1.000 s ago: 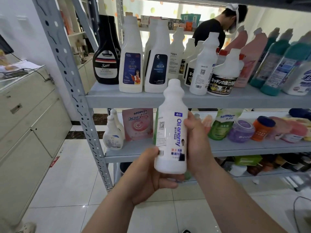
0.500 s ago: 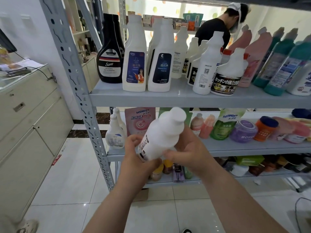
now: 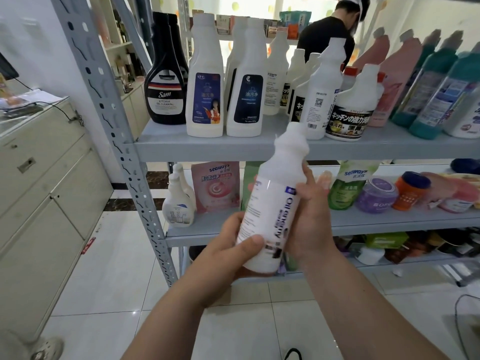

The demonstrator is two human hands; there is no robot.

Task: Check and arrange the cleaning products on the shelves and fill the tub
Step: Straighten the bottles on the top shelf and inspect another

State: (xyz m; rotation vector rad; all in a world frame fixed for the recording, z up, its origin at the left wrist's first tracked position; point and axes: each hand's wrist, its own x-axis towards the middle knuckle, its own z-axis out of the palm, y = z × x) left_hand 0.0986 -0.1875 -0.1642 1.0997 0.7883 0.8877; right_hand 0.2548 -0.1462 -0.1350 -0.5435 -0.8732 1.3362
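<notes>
Both hands were on one bottle (image 3: 272, 211) — white, capped, tilted with its neck leaning toward the top shelf (image 3: 233, 149) and held out in front of the rack, clear of every shelf; the left hand (image 3: 228, 250) cupped the base with its thumb laid across the lower label, and the right hand (image 3: 309, 219) was wrapped round the middle from the far side, so the two sat close together with the bottle clamped between them. It looked like the checking part of the job; the printed side was turned up toward the person's face. To do it well, I'd say, the left hand ought to carry the weight while the right rolled the body round, cap kept uppermost in case it was loose, and the thumb slid off the print so nothing was covered. A like bottle (image 3: 324, 94) stood on the top shelf among other white ones, which seemed the natural home; the gap there was tight, so it would want setting down base first, label outward, without nudging the neighbours. Pouches and jars crowded the middle shelf (image 3: 389, 220); no tub was in sight — and another person (image 3: 327, 35) stood behind the rack.
</notes>
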